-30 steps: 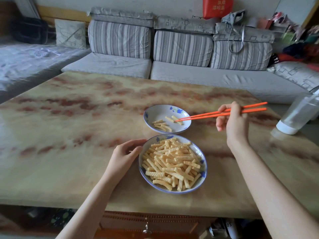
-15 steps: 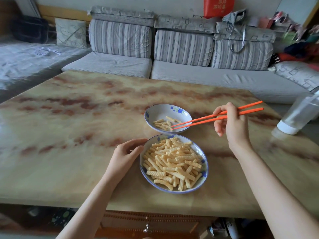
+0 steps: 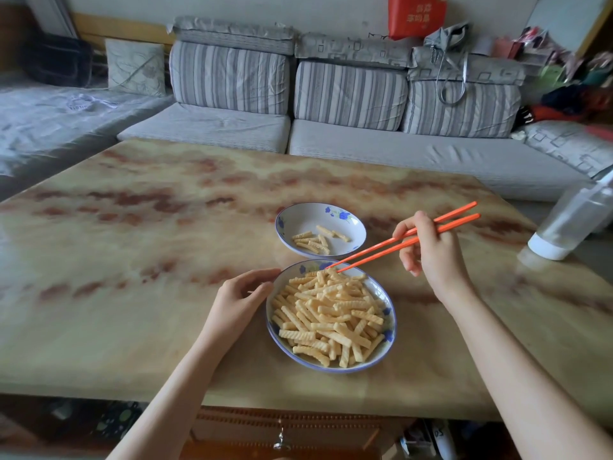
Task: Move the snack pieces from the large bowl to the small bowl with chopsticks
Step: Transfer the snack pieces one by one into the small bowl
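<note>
snack pieces (image 3: 328, 313) fill the large bowl (image 3: 390, 333); a few lie in the small bowl (image 3: 308, 219) behind. my right hand (image 3: 434, 257) grips the chopsticks (image 3: 381, 246), tips at the heap's far edge, pinching or not i can't tell. my left hand (image 3: 238, 300) cups the large bowl's rim.

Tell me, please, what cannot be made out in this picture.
Head view:
1. Tips of the orange plastic chopsticks: buried among the yellow ridged snack pieces in the large blue-rimmed bowl, so whether they pinch one is unclear.
2. Left hand: whether it grips or only touches the bowl's rim, too small to tell.
3. Clear plastic bottle: cut off by the right edge.
4. Red bag: cut off by the top edge, print blurred.
</note>
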